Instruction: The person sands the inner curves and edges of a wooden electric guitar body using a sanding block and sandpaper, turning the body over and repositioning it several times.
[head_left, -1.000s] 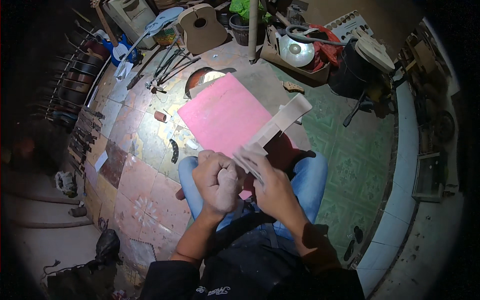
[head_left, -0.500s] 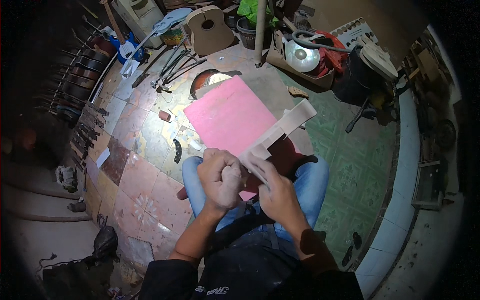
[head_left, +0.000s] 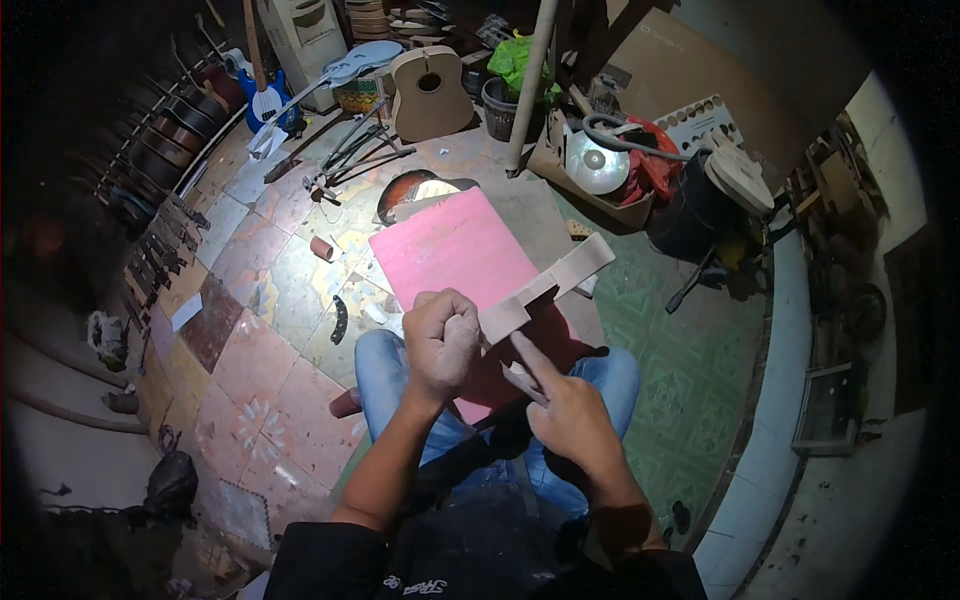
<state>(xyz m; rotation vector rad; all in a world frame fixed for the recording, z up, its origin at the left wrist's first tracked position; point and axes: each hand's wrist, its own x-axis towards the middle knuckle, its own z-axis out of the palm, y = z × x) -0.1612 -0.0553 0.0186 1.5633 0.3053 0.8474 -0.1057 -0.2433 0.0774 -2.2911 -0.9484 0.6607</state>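
- Over the lap, left hand (head_left: 443,343) is balled into a fist, clamped on the near end of a pale wood piece (head_left: 548,284), looks like an unfinished guitar neck.
- Wood piece runs up and to the right from the fist, far end wider, hanging above the pink board (head_left: 455,250).
- Right hand (head_left: 566,410) sits just right of and below the fist, index finger stretched toward the wood piece, fingertip at or touching its underside near the fist; other fingers loosely curled. Something small and pale may be under the fingers, too blurred to name, so can't tell if it holds anything.
- Pink board lies flat across the knees and floor in front of the person, blue jeans (head_left: 385,375) showing on both sides.
- Dark sunburst guitar body (head_left: 420,187) on the floor just beyond the pink board, partly covered by it.
- Unfinished light guitar body (head_left: 430,92) stands further back, leaning upright.
- Blue guitar (head_left: 262,100) leans at upper left beside a row of dark guitars.
- Long metal clamps or rods (head_left: 365,155) lie on the tiled floor (head_left: 270,370) left of the sunburst body.
- Small brown cylinder (head_left: 322,248) and a curved black piece (head_left: 340,320) on the tiles left of the board.
- Cardboard box (head_left: 600,195) with a round shiny lid (head_left: 597,162) and red bag at upper right.
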